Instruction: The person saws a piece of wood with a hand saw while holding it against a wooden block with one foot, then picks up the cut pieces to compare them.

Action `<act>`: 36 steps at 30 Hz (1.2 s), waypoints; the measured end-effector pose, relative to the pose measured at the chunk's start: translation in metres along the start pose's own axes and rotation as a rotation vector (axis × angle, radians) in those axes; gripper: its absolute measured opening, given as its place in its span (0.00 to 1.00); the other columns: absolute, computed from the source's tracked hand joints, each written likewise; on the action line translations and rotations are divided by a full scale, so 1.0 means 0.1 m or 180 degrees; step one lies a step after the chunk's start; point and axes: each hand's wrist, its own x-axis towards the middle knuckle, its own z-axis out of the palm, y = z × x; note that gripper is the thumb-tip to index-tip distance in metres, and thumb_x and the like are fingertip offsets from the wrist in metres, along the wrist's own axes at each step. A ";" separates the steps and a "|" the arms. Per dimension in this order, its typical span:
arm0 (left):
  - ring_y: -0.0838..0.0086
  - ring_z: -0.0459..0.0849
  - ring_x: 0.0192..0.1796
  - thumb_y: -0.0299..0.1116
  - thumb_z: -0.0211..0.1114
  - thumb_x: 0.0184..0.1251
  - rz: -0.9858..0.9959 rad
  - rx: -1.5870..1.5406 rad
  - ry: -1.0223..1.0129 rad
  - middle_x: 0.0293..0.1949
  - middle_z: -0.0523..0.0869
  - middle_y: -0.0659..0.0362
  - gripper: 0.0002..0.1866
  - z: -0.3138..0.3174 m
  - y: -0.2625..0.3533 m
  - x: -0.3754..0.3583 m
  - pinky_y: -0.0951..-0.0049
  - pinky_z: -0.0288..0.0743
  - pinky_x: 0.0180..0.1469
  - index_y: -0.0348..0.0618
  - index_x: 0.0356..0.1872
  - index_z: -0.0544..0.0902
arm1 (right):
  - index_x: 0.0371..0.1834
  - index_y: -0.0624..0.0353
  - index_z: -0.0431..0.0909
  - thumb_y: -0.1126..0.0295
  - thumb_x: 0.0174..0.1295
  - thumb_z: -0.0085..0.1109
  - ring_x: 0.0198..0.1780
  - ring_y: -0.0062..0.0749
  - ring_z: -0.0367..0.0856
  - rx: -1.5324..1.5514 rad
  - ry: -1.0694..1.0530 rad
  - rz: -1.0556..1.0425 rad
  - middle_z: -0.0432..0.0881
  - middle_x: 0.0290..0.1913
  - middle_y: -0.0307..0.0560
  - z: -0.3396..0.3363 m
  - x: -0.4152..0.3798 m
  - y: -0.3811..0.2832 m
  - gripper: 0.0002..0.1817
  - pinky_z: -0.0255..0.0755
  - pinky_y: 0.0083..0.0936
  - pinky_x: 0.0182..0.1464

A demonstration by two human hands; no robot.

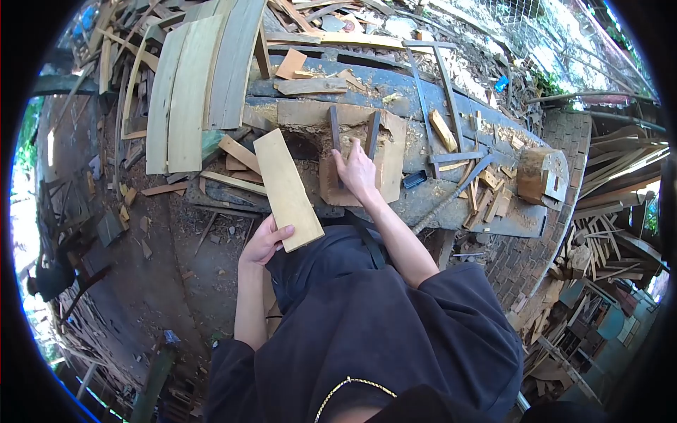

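Observation:
My left hand (264, 241) grips the near end of a pale flat wooden board (288, 190), thumb on its upper face. The board slants up and away toward the workbench. My right hand (356, 171) is over a thick wooden block (390, 169), its thumb and index finger stretched apart with nothing visible between them. Two dark bars, a left bar (333, 130) and a right bar (372, 134), lie on the block on either side of the fingertips. Whether the hand touches the block or the left bar is hard to tell.
The worn workbench (493, 222) carries sawdust, offcuts, a frame saw (457, 156), a small dark blue object (414, 179) and a slotted wooden block (541, 176). Long planks (185, 92) lean at the left. Scrap wood (606, 247) is piled at the right.

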 end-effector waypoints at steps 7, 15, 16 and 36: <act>0.90 0.82 0.41 0.41 0.78 0.73 -0.0068 0.0242 -0.0061 0.52 0.87 0.67 0.33 0.08 0.09 0.11 0.86 0.67 0.31 0.39 0.73 0.75 | 0.68 0.60 0.74 0.46 0.71 0.70 0.45 0.64 0.91 -0.0109 0.1090 0.0389 0.89 0.50 0.60 -0.26 -0.09 0.44 0.34 0.83 0.54 0.47; 0.90 0.81 0.40 0.41 0.77 0.74 -0.0092 0.0347 -0.0016 0.52 0.87 0.67 0.33 0.33 0.22 0.24 0.85 0.67 0.31 0.39 0.73 0.74 | 0.59 0.62 0.77 0.51 0.69 0.68 0.41 0.66 0.91 -0.0015 -0.0048 0.0534 0.90 0.36 0.67 -0.09 0.08 0.76 0.27 0.83 0.57 0.46; 0.90 0.81 0.40 0.41 0.77 0.74 -0.0110 0.0430 -0.0102 0.52 0.87 0.67 0.33 0.30 0.21 0.25 0.85 0.67 0.31 0.39 0.73 0.74 | 0.56 0.62 0.78 0.53 0.69 0.67 0.40 0.66 0.91 -0.0074 -0.0085 0.0527 0.90 0.34 0.66 -0.10 0.09 0.75 0.24 0.83 0.57 0.46; 0.67 0.75 0.78 0.38 0.64 0.86 0.0084 0.0145 0.0531 0.76 0.77 0.51 0.34 0.49 0.19 0.35 0.65 0.67 0.80 0.32 0.83 0.64 | 0.70 0.70 0.66 0.57 0.68 0.66 0.42 0.74 0.90 0.0432 -0.0176 0.1461 0.89 0.36 0.75 -0.14 -0.78 0.78 0.35 0.83 0.62 0.50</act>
